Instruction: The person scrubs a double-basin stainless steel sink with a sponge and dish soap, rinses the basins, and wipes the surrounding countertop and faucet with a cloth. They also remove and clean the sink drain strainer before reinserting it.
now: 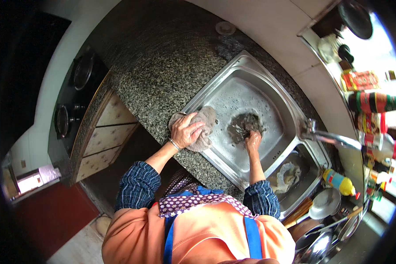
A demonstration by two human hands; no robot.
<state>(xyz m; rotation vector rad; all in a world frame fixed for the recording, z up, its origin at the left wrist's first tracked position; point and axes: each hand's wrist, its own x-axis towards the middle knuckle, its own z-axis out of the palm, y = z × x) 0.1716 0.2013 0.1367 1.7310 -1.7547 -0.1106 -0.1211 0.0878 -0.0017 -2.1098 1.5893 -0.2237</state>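
Observation:
My left hand (185, 129) rests on a crumpled grey-brown cloth (203, 123) that lies over the near left rim of the stainless steel sink (214, 76). The fingers are spread over the cloth; how firmly they hold it cannot be told. My right hand (253, 141) reaches down into the large basin, its wet fingers at a dark, shiny patch in the middle. What this patch is, and whether the fingers grip anything there, cannot be made out. Soapy bubbles dot the basin floor around it.
A chrome faucet (333, 138) juts over the divider. A whitish, crumpled item (287, 175) lies in the smaller basin. Beside it are a yellow bottle (340, 182), a strainer (325, 204) and pans. Granite counter (161, 72) extends left towards a stove (82, 71). Jars and bottles line the windowsill.

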